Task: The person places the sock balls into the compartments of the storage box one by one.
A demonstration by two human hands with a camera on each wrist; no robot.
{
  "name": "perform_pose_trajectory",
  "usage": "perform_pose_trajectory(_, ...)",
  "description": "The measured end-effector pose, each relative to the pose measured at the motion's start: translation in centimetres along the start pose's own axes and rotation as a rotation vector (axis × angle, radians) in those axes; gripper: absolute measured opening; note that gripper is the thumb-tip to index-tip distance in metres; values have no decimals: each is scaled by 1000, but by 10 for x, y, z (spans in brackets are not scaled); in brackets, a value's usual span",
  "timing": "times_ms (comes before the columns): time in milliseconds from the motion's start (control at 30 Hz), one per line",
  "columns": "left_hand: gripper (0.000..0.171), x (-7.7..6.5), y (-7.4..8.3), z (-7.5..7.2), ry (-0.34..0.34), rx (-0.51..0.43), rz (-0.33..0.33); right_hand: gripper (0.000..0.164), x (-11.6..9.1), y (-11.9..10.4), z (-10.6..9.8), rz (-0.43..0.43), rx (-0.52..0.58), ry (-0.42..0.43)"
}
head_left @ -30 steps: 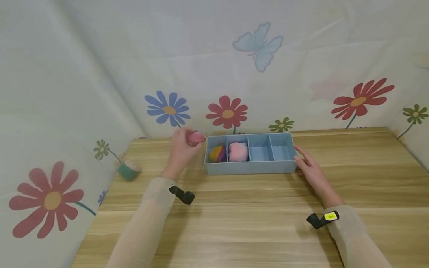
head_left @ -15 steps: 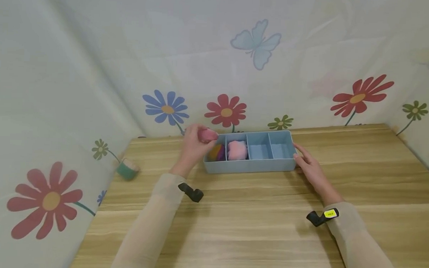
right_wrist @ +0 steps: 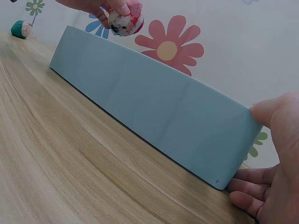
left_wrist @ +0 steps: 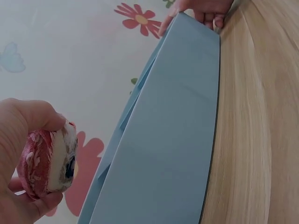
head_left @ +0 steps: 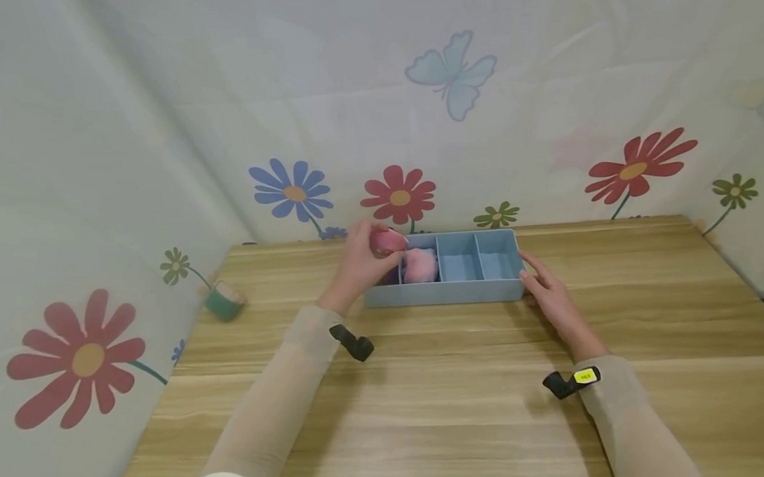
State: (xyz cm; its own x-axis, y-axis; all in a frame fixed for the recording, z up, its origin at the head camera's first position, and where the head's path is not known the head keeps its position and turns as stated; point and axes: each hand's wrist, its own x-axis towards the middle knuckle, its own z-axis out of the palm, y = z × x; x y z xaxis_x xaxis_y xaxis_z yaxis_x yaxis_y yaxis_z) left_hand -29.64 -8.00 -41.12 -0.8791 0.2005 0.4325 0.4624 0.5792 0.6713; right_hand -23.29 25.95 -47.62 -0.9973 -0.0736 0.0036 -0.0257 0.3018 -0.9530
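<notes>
left hand (head_left: 359, 260) is pinching red bundle (head_left: 389, 241), right hand (head_left: 555, 301) gripping box (head_left: 446, 295) at three o'clock; pale bundle (head_left: 421, 266) is sitting inside, green bundle (head_left: 222, 302) remaining outside toward nine.

No wording can be read in any view; a small yellow label (head_left: 586, 375) on the black wrist camera (head_left: 556, 386) at the right sleeve (head_left: 631, 419) carries a short dark marking, too small and blurred in the head view to make out.
</notes>
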Motion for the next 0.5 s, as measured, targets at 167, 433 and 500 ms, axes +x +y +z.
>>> perform_pose_trajectory(167,48,1,7,6,-62,-40,18,58,-1,1,1,7,24,-7)
perform_pose_trajectory(433,46,4,15,13,-129,-72,42,56,1,2,-1,5,30,-10)
perform_pose_trajectory(500,46,4,17,15,-152,-81,35,57,1,2,-2,13,35,-16)
